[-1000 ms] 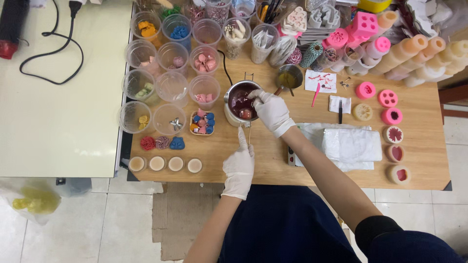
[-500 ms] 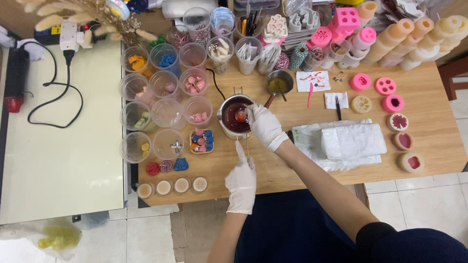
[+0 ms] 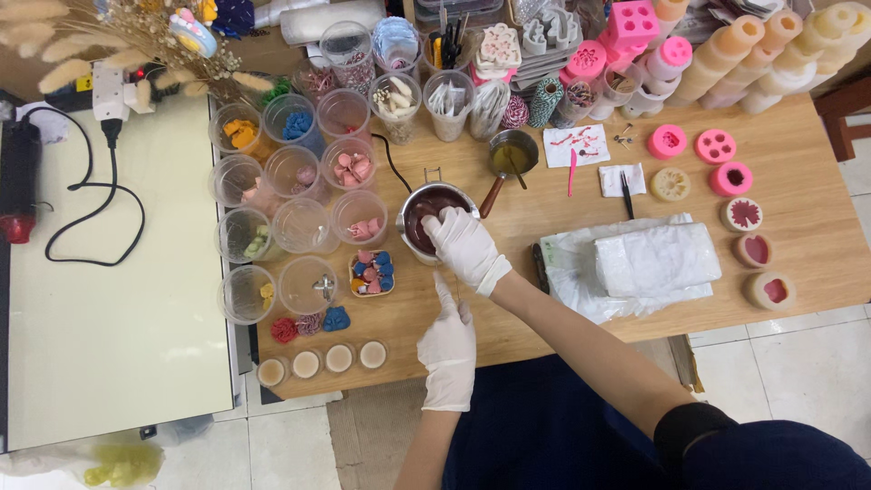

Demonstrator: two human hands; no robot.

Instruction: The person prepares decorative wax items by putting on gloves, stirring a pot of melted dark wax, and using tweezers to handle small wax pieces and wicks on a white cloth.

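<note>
Head view shows your right hand (image 3: 464,245) bent down over the metal pot (image 3: 426,218), gloved fingertips (image 3: 437,220) bunched together just above or in the dark red liquid. Whatever they pinch is hidden under the glove, so you cannot tell if anything is held. Your left hand (image 3: 448,340) lies near the front edge of the wooden table (image 3: 562,327), fingers straight and together, pointing toward the pot; a thin stick-like handle (image 3: 458,289) runs beside the index finger, and whether you grip it or only rest against it cannot be made out.

The pot sits about mid-table, left of centre. Just left of it a small tray (image 3: 372,274) holds pink and blue shapes, and beyond that, along the left edge, stand rows of clear plastic cups (image 3: 295,172) with sorted coloured pieces. Four small round cups (image 3: 322,361) of pale filling line the front left corner. A little saucepan (image 3: 513,152) with yellowish liquid stands behind the pot.

Judging by this, the dipping is in mid-course: some coloured pieces already lie finished in the tray, and the pot is well filled. Toward the right edge, round moulds (image 3: 744,214) already hold red fill, while the folded white cloth (image 3: 655,259) waits untouched.
</note>
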